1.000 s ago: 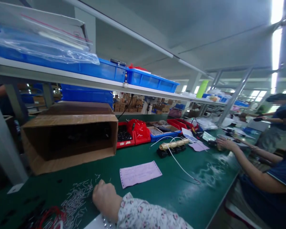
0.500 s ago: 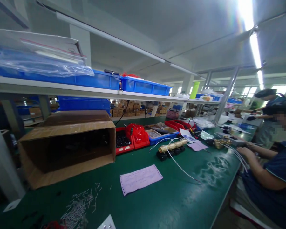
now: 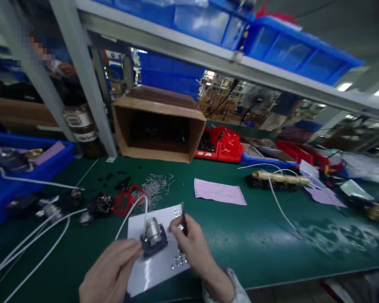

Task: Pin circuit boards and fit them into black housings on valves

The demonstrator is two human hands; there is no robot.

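Wired metal-and-black fitting (image 3: pixel 153 236), being held between both hands over a white sheet (image 3: pixel 151 273).
Left hand (image 3: pixel 110 273) is pinching its base, seemingly steadying it; right hand (image 3: pixel 194 248) is gripping a slim dark tool (image 3: pixel 183 219) beside it, with small silver parts (image 3: pixel 179 261) lying underneath, within reach.

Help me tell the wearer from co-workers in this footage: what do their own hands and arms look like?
The left hand and right hand are bare, no gloves. A light sleeve with a small floral print ends at the right wrist. The left wrist lies outside the frame.
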